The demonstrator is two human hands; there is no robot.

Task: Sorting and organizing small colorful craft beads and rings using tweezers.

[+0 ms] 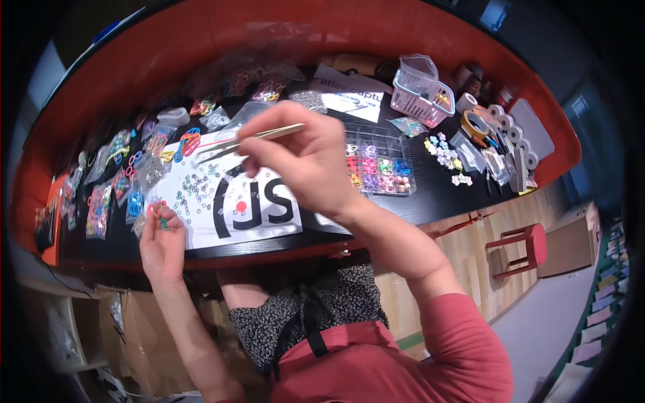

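My right hand (pixel 297 151) holds metal tweezers (pixel 274 132) between thumb and fingers, raised over a white printed sheet (pixel 201 237). The tweezers' tips point left, above many small metal rings (pixel 196 189) scattered on the sheet. Near the sheet's left edge, my left hand (pixel 164 244) is palm up with curled fingers, and small green pieces (pixel 164 223) lie at its fingers. Something red shows just beyond those fingertips. Pink, blue and yellow loops (pixel 189 144) lie at the sheet's far left corner.
Right of my right hand stands a clear compartment box (pixel 385 169) of coloured pieces. Farther back is a pink basket (pixel 421 103). Flower-shaped pieces (pixel 443 151), an orange-yellow tape roll (pixel 474 124) and white rolls (pixel 515 133) lie at right. Small plastic bags (pixel 99 210) line the left side.
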